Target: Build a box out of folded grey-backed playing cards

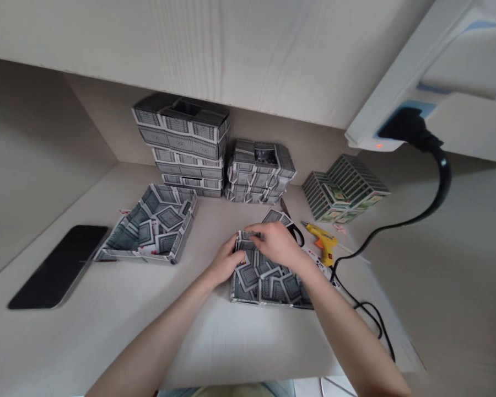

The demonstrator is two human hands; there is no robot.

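Observation:
In front of me lies a shallow box (268, 289) built from playing cards with grey patterned backs, loose cards scattered over its bottom. My left hand (225, 262) grips its left wall near the far corner, thumb inside and fingers outside. At that same far-left corner, my right hand (275, 242) reaches over the far wall with thumb and fingers closed on the card edge. The exact pinch is partly hidden by the fingers. A yellow glue gun (323, 242) rests to the right of the box, and black scissor handles (297, 234) show behind my right hand.
A second open card box (182, 242) with loose cards stands left, by a black phone (60, 267). Stacked card boxes (190, 149) and a smaller stack (258, 171) line the back wall. Card packs (345, 187) sit back right. A black cord (413, 218) runs down from a power strip (380, 132).

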